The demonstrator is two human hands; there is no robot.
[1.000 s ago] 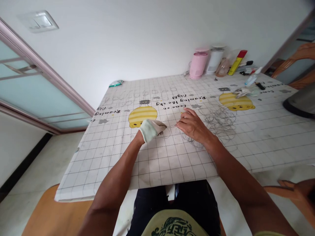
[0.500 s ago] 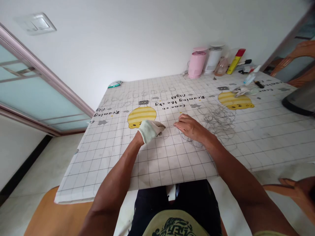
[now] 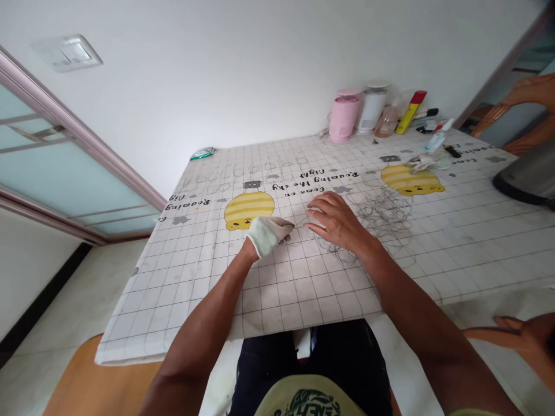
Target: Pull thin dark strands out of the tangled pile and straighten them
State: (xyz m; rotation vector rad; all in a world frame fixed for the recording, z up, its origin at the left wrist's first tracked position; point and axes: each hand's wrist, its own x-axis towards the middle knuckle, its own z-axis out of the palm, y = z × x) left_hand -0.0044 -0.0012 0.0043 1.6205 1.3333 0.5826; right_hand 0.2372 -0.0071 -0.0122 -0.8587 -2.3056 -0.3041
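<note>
My left hand [image 3: 271,234] wears a pale work glove, its fingers pinched together low over the table at the centre. Thin wire-like strands show faintly by its fingertips, and what the pinch holds is too small to make out. Just to the right, my bare right hand [image 3: 333,218] has its fingers apart, with nothing plainly between them. A loose tangle of thin dark strands [image 3: 385,212] lies on the checked tablecloth [image 3: 277,289] beyond and right of my right hand, and some strands lie under that hand.
Along the wall stand a pink cylinder [image 3: 344,118], a white cylinder [image 3: 372,110], a pinkish bottle [image 3: 387,121] and a red-capped yellow can [image 3: 410,112]. A crumpled glove [image 3: 431,160] lies nearer, a dark kettle-like vessel [image 3: 526,176] at the right, a green-edged packet [image 3: 202,153] at the back left.
My right hand's fingers have spread from a closed pinch. My left hand has shifted slightly right and stays pinched.
</note>
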